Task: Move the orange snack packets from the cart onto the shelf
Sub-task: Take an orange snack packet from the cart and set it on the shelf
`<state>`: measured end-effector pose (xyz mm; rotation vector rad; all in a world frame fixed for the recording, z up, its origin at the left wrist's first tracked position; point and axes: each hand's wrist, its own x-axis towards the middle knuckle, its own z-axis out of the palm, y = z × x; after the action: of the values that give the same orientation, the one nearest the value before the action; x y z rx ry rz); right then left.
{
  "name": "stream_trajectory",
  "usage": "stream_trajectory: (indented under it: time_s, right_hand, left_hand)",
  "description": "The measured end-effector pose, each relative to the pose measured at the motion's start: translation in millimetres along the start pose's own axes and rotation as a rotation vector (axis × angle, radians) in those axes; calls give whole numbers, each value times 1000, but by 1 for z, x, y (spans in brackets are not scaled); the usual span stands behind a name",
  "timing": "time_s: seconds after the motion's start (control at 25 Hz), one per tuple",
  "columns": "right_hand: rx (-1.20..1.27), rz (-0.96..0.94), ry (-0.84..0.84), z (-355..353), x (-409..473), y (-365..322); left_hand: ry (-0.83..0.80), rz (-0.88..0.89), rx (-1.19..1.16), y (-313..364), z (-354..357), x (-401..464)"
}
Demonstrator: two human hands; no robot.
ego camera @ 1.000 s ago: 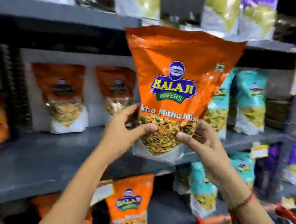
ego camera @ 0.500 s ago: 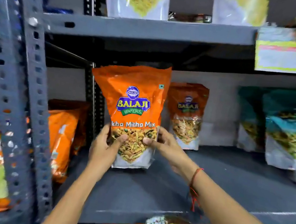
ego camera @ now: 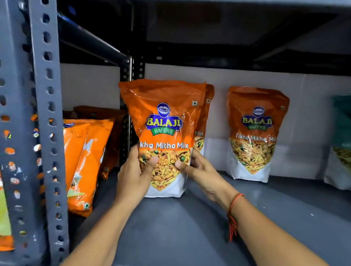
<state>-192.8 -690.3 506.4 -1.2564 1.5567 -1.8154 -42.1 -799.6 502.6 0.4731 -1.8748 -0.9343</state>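
**Packet upright at the shelf's left end**

Your left hand [ego camera: 134, 178] and right hand [ego camera: 203, 175] clamp the orange packet [ego camera: 162, 130], reading "BALAJI WAFERS", upright on the grey shelf [ego camera: 187, 238] beside the slotted post [ego camera: 35, 110]. Another packet [ego camera: 204, 119] stands just behind; a third [ego camera: 253, 133] stands far right, with bare shelf nearer you.

The orange snack packet [ego camera: 165, 131] is made of glossy, crinkled plastic film on which light is reflected. The shelf [ego camera: 200, 229] is formed of smooth grey painted metal with a dull sheen. The punched upright post [ego camera: 26, 95] is painted metal, chipped in places. A thin red thread [ego camera: 234, 209] is worn at 1 wrist.
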Motion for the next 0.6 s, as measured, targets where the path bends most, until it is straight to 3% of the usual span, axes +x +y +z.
stream_trajectory:
  time_s: [0.32,0.48,0.6]
  right_hand:
    - [-98,-27,58,6,-14,-8]
    - [-146,-119,386,5,-40,-32]
    - [-131,-266,657,1,-82,-52]
  left_hand:
    - [-49,12,-37,-5,1,0]
    - [131,166,78,16,-4,-16]
    - [239,400,-40,58,13,-43]
